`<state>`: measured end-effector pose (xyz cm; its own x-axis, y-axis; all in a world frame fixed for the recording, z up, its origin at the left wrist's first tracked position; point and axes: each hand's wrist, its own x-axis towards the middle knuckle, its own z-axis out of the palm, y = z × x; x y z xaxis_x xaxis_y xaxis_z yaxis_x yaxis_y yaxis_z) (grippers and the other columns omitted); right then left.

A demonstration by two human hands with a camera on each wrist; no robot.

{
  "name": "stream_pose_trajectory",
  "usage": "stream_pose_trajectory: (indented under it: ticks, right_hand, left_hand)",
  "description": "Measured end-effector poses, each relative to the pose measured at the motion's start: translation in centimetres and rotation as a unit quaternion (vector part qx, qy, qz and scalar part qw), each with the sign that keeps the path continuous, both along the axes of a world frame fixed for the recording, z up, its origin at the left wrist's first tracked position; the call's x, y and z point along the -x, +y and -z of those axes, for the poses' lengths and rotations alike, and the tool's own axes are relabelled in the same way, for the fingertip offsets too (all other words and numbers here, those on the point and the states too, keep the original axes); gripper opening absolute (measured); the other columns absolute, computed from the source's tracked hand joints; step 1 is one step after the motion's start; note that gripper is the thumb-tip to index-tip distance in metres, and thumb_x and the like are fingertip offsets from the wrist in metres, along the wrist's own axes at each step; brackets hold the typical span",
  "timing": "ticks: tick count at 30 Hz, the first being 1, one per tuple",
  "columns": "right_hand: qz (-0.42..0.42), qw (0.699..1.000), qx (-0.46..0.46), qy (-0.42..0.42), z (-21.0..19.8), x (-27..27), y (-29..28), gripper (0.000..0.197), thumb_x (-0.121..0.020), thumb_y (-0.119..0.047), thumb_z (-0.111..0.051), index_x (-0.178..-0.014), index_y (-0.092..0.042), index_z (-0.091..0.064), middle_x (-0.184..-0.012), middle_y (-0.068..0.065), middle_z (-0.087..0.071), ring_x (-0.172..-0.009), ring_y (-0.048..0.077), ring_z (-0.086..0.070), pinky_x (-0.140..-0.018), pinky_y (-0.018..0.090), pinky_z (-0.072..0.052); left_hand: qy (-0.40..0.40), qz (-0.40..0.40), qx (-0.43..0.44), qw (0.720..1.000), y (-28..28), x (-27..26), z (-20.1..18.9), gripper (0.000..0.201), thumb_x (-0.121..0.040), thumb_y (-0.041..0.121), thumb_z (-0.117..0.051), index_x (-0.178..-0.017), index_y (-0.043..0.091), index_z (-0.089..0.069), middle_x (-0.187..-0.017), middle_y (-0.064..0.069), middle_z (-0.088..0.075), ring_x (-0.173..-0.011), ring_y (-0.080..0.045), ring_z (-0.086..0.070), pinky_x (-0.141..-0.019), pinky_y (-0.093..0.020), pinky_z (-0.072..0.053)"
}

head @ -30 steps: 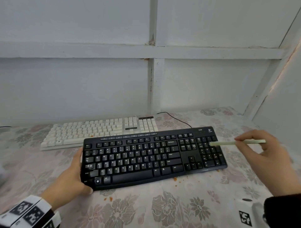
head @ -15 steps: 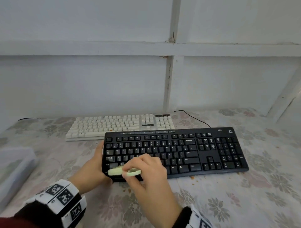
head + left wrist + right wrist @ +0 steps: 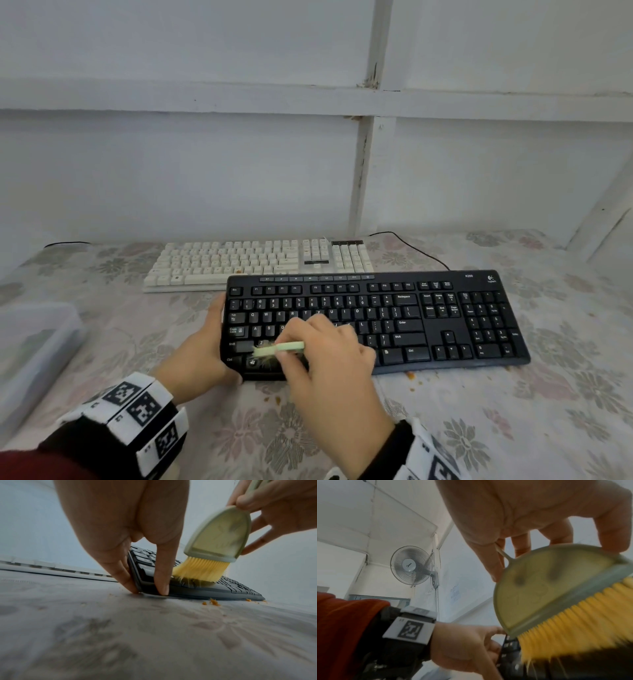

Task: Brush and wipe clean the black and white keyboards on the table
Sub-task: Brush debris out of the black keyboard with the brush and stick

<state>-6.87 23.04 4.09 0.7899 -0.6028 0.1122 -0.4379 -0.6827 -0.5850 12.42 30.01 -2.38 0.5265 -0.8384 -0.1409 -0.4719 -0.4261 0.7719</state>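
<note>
A black keyboard (image 3: 428,318) lies on the flowered tablecloth, with a white keyboard (image 3: 239,263) just behind it. My left hand (image 3: 205,346) grips the black keyboard's left end (image 3: 145,588), thumb at the front corner and fingers along the side. My right hand (image 3: 325,363) pinches a pale green brush (image 3: 284,347) with yellow bristles (image 3: 200,570). The bristles press on the keys at the keyboard's lower left corner (image 3: 510,646). The brush head (image 3: 547,588) is blurred.
Orange crumbs (image 3: 411,376) lie on the cloth (image 3: 513,411) along the black keyboard's front edge (image 3: 214,602). A clear plastic box (image 3: 30,349) stands at the left. A black cable (image 3: 411,250) runs behind the keyboards toward the white wall. A fan (image 3: 411,566) hangs on the wall.
My right hand carried the brush from the number pad at the right end across to the lower left keys. It now brushes there. My left hand kept its hold.
</note>
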Motion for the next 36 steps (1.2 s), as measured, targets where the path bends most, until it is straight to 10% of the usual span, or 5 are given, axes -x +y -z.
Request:
stream_pose_trajectory:
  ticks: [24, 36]
  right_hand:
    - [0.06, 0.984, -0.061, -0.153, 1.9, 3.9, -3.5, 0.008, -0.088, -0.033, -0.057, -0.093, -0.039, -0.054, -0.09, -0.012, -0.055, -0.086, 0.007, -0.05, -0.082, 0.04, -0.046]
    - [0.089, 0.975, -0.083, -0.184, 1.8, 6.0, -5.5, 0.019, -0.086, -0.02, -0.063, -0.088, -0.038, -0.059, -0.091, -0.014, -0.059, -0.085, 0.01, -0.051, -0.068, 0.024, -0.041]
  left_hand:
    - [0.005, 0.006, -0.002, 1.0, 0.0, 0.4, -0.4, 0.118, -0.063, -0.01, -0.072, -0.121, 0.062, 0.001, -0.104, 0.013, -0.058, -0.089, -0.013, -0.062, -0.072, -0.023, -0.049]
    - [0.001, -0.001, -0.013, 1.0, -0.1, 0.6, -0.6, 0.119, -0.064, -0.011, -0.072, -0.126, 0.056, 0.004, -0.1, 0.008, -0.06, -0.085, -0.014, -0.063, -0.07, -0.023, -0.05]
